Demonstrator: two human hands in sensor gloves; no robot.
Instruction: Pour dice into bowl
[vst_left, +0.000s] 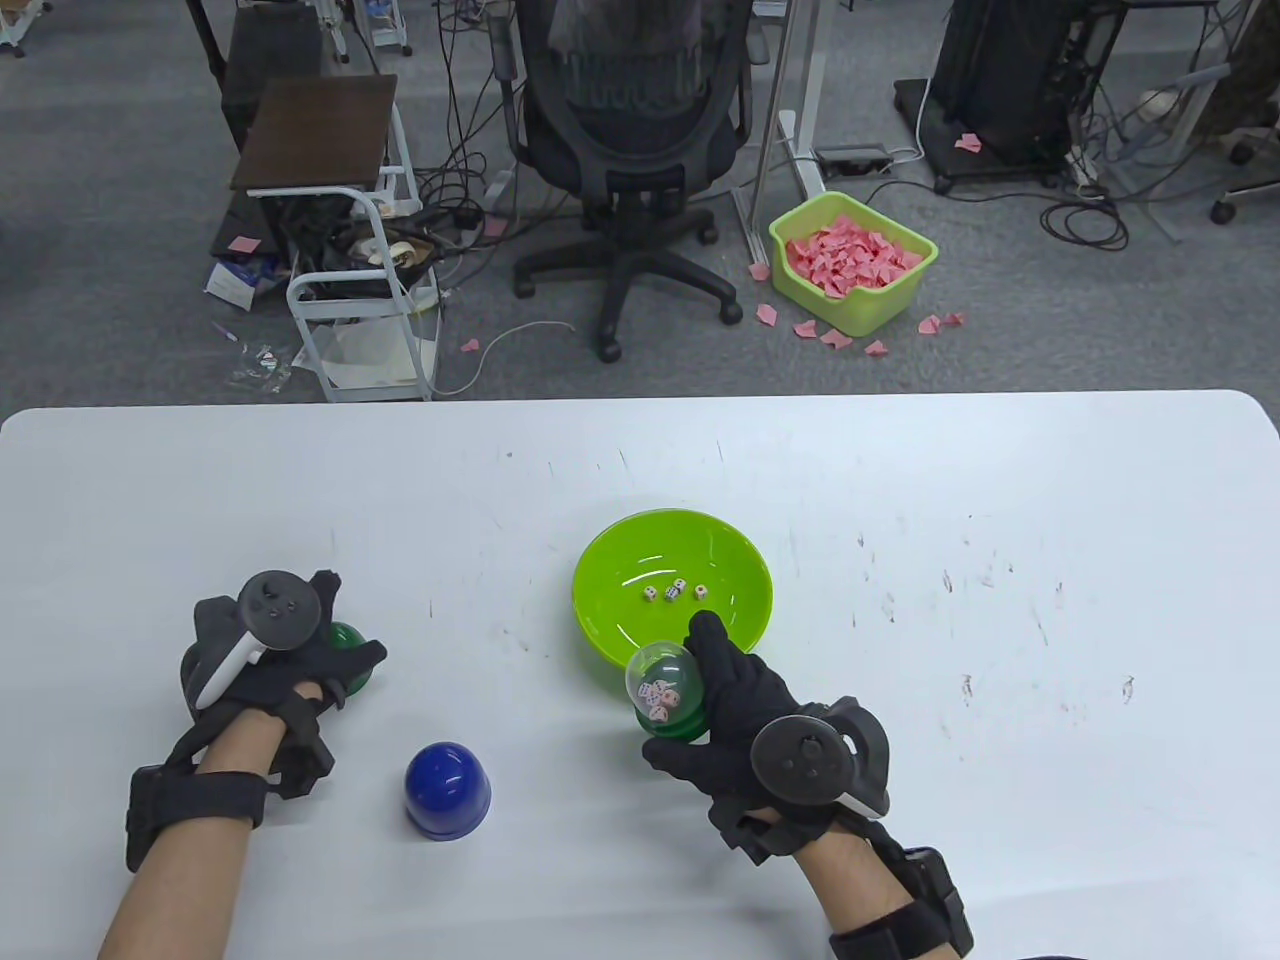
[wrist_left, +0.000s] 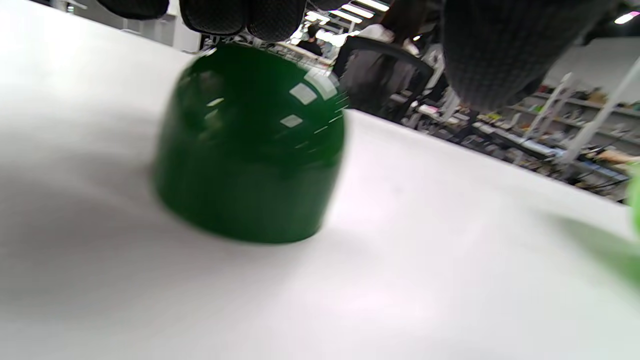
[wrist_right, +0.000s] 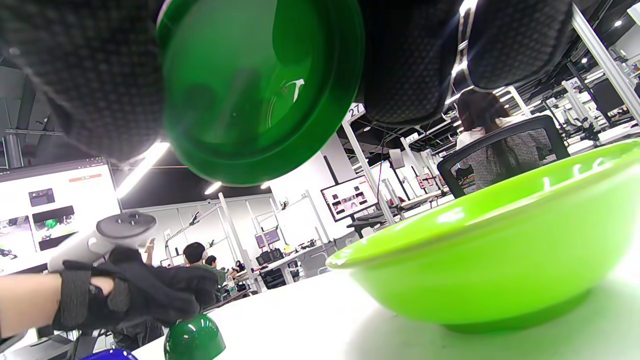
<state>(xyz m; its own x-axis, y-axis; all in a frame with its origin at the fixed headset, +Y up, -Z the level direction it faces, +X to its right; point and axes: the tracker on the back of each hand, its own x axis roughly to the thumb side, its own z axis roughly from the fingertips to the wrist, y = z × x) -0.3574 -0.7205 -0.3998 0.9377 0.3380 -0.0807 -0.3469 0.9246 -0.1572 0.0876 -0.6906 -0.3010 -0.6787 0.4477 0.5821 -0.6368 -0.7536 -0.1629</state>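
A lime green bowl (vst_left: 600, 610) sits at the table's middle with three dice (vst_left: 675, 591) in it; it also shows in the right wrist view (wrist_right: 500, 260). My right hand (vst_left: 745, 715) grips a dice cup with a dark green base (vst_left: 672, 728) and a clear dome (vst_left: 655, 675) holding several dice, lifted just at the bowl's near rim. Its green base fills the right wrist view (wrist_right: 260, 85). My left hand (vst_left: 285, 650) rests on top of a dark green cover (vst_left: 350, 645) standing on the table; the fingertips (wrist_left: 240, 17) touch its top (wrist_left: 250, 150).
A blue dome cover (vst_left: 447, 790) stands on the white table (vst_left: 1000, 600) between my hands. Beyond the table's far edge are an office chair (vst_left: 630, 150), a small cart (vst_left: 340, 240) and a green bin of pink paper (vst_left: 850, 262).
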